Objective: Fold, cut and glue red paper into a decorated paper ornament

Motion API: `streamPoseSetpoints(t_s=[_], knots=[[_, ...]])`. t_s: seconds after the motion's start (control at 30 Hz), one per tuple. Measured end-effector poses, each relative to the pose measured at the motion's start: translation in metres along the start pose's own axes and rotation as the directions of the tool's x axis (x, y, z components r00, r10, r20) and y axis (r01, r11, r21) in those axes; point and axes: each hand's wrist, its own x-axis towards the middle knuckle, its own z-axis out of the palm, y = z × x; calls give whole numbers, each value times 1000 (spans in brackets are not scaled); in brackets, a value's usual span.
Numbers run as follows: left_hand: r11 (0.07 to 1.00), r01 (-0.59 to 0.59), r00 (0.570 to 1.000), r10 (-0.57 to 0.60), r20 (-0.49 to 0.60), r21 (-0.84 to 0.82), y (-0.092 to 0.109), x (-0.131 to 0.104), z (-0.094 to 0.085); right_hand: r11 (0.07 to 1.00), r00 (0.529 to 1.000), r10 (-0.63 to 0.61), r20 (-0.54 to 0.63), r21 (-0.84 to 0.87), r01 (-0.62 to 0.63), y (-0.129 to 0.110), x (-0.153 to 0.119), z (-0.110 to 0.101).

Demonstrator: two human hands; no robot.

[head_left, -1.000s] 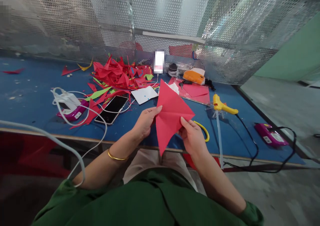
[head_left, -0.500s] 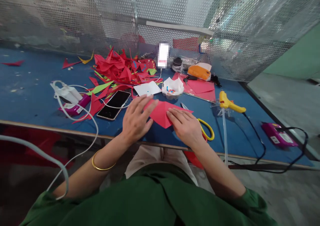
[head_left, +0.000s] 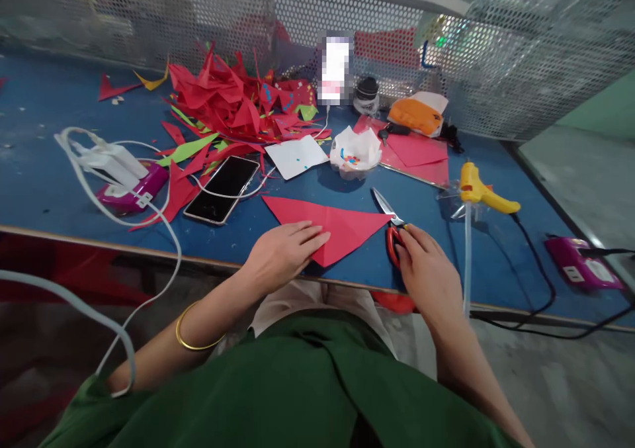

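Observation:
A folded red paper triangle (head_left: pixel 347 229) lies on the blue table near its front edge, its long side away from me and one corner pointing toward me. My left hand (head_left: pixel 285 249) rests on its left part with the fingers lying flat. To the right, my right hand (head_left: pixel 429 266) has its fingers around the handles of the scissors (head_left: pixel 384 204), covering the yellow handle; the red handle shows beside the fingertips. The scissors' blades point away and to the left, and the triangle's right tip touches or overlaps them near the pivot.
Behind lie a heap of red paper pieces (head_left: pixel 223 97), white paper (head_left: pixel 296 155), a white bowl (head_left: pixel 355 151) with small bits and a lit phone (head_left: pixel 336 71). A dark phone (head_left: pixel 223 190) and cables lie left; a yellow glue gun (head_left: pixel 483 190) stands right.
My right hand has left the paper and moved right onto the scissors. My left hand has come down flat on the paper, which now shows more fully. The view has shifted.

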Motion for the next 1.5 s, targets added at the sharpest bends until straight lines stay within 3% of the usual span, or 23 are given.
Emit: streamPoseSetpoints(t_s=[0.13, 0.4, 0.5, 0.57, 0.6, 0.67, 0.7, 0.77, 0.9, 1.07, 1.3, 1.5], knots=[[1000, -18, 1000, 18, 11, -5, 3, 3, 0, 994, 996, 92, -10, -64, -92, 3, 4, 2], [1000, -2, 1000, 2, -12, -5, 6, 4, -1, 966, 977, 212, 11, -155, -207, 19, 37, 10], [1000, 17, 1000, -17, -22, 3, 11, 8, 2, 970, 975, 212, -70, -109, -219, 16, 40, 2], [1000, 22, 999, -22, -35, -7, 15, 13, 5, 995, 986, 98, -136, 8, -98, 4, 36, -7], [1000, 23, 999, -24, -37, -16, 17, 15, 6, 995, 992, -10, -129, 99, 23, -5, 32, -11], [999, 26, 999, -27, -32, -31, 21, 17, 7, 913, 964, -265, -14, 318, 255, -22, 25, -15], [999, 32, 999, -33, -23, -34, 23, 17, 6, 862, 938, -345, 41, 410, 299, -30, 21, -15], [998, 48, 999, -48, -2, -35, 25, 15, 5, 819, 923, -372, 103, 504, 274, -42, 15, -9], [988, 106, 994, -110, -25, -115, 24, 3, 2, 834, 968, -215, 129, 540, 113, -49, 10, 1], [915, 298, 941, -329, -75, -273, 15, -2, -4, 796, 988, -42, 150, 603, -58, -47, 17, 1], [806, 469, 867, -498, 14, -360, 5, 13, -9, 759, 959, 192, 207, 588, -279, -55, 27, 5], [781, 557, 823, -565, 62, -281, 7, 17, -8, 771, 933, 280, 227, 525, -359, -62, 31, 6]])
